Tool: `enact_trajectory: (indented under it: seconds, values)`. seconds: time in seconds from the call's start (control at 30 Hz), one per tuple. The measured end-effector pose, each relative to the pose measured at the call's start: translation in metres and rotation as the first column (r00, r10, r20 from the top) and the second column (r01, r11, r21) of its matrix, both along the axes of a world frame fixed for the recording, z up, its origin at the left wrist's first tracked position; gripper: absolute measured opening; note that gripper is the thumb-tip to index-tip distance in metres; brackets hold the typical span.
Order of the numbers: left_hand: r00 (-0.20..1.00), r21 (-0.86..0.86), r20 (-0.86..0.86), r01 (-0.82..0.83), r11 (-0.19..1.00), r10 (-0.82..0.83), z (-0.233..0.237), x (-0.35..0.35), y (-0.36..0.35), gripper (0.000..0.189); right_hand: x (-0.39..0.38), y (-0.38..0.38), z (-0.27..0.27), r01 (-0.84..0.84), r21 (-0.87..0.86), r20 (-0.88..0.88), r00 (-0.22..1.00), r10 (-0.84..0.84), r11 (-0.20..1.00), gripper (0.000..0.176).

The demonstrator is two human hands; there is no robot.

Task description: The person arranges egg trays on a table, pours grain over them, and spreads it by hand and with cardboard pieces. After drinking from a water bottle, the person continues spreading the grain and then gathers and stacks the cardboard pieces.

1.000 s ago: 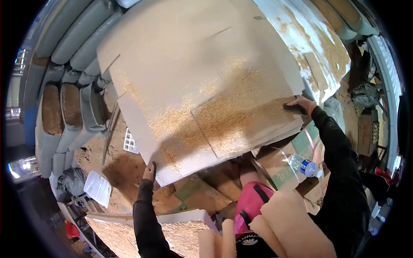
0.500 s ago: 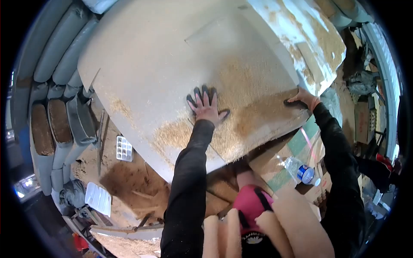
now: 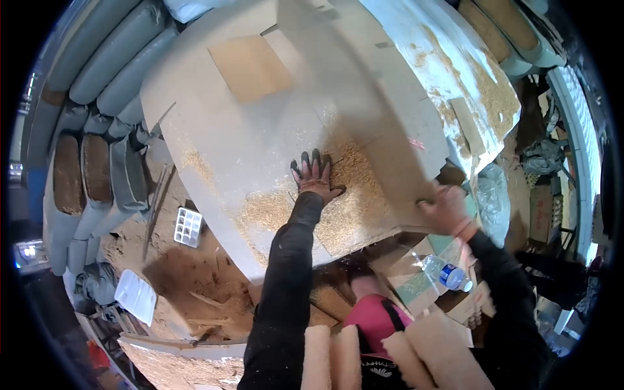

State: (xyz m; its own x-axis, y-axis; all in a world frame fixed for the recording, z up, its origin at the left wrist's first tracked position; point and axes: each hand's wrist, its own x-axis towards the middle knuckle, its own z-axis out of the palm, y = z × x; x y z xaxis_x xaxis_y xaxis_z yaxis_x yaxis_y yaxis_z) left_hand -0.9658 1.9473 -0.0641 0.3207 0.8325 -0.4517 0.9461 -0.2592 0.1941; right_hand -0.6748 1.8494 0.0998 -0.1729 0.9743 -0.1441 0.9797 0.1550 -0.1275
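My left hand (image 3: 314,177), dark at the fingertips, lies flat with fingers spread on a pale board surface (image 3: 214,143) strewn with yellowish crumbs (image 3: 266,207). At the right, my right hand (image 3: 445,208) grips the near corner of a large board sheet (image 3: 396,162), which is tilted up and blurred by motion. Its fingers are wrapped at the sheet's edge, partly smeared. Under the raised sheet more crumbs show beside my left hand. A tan cardboard piece (image 3: 250,67) lies flat farther back.
Filled grey bags (image 3: 117,52) are stacked at the left. A white tray with cups (image 3: 188,227) and a white container (image 3: 136,297) lie on the ground. A plastic bottle (image 3: 448,273) lies near my right forearm. White sheeting (image 3: 416,39) covers a surface at the back right.
My right hand has lifted the sheet's right side, uncovering the tan cardboard piece and pale boards. My left hand stays flat on the surface.
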Motion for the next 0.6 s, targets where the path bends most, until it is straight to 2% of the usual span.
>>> enact_trajectory:
  seconds: [0.07,0.1,0.17,0.23,0.27,0.33,0.4,0.43,0.53,0.57,0.6]
  values:
    - [0.999,0.082,0.041,0.009,0.997,-0.012,-0.006,-0.001,0.002,0.104,0.05,0.025,-0.011,-0.093,0.05,-0.028,0.995,0.094,0.994,0.026]
    - [0.996,0.195,0.082,0.01,0.981,-0.027,-0.005,0.001,0.002,0.104,0.049,0.033,-0.01,-0.067,0.034,-0.105,0.992,0.07,0.997,0.027]
    - [0.998,0.202,0.057,-0.004,0.979,-0.008,-0.003,0.003,0.008,0.105,0.048,0.036,-0.009,-0.017,-0.035,-0.253,0.967,0.008,0.999,0.029]
    - [1.0,0.128,0.009,-0.021,0.992,0.02,-0.01,0.009,0.003,0.109,0.034,0.009,-0.053,0.132,0.085,-0.095,0.988,-0.124,0.988,0.038]
    - [0.998,0.089,-0.055,-0.032,0.996,0.037,0.0,0.014,0.003,0.102,0.021,-0.008,-0.067,0.2,0.155,-0.013,0.98,-0.2,0.968,0.042]
    - [0.999,0.121,-0.042,-0.015,0.993,0.02,-0.003,0.01,0.001,0.101,-0.03,-0.023,-0.042,0.313,0.036,-0.208,0.931,-0.299,0.949,0.065]
    - [1.0,0.183,-0.025,0.012,0.983,-0.007,-0.007,0.006,-0.001,0.109,-0.058,-0.043,-0.03,0.166,0.189,-0.212,0.969,-0.125,0.968,0.08]
    - [0.999,0.159,-0.048,0.015,0.987,-0.007,-0.002,0.006,-0.001,0.108,-0.063,-0.056,-0.036,0.246,0.11,-0.247,0.945,-0.213,0.963,0.091]
    - [0.999,0.15,-0.039,0.0,0.989,0.006,-0.002,0.008,-0.002,0.109,-0.057,-0.081,-0.076,0.442,-0.062,-0.374,0.821,-0.432,0.895,0.092]
    - [1.0,0.175,-0.018,-0.014,0.985,0.018,0.018,0.014,-0.007,0.092,-0.056,-0.082,-0.08,0.393,-0.047,-0.292,0.874,-0.389,0.918,0.081]
    - [0.998,0.149,-0.053,-0.028,0.988,0.036,0.022,0.026,-0.016,0.087,-0.06,-0.083,-0.083,0.361,-0.03,-0.208,0.91,-0.359,0.932,0.075]
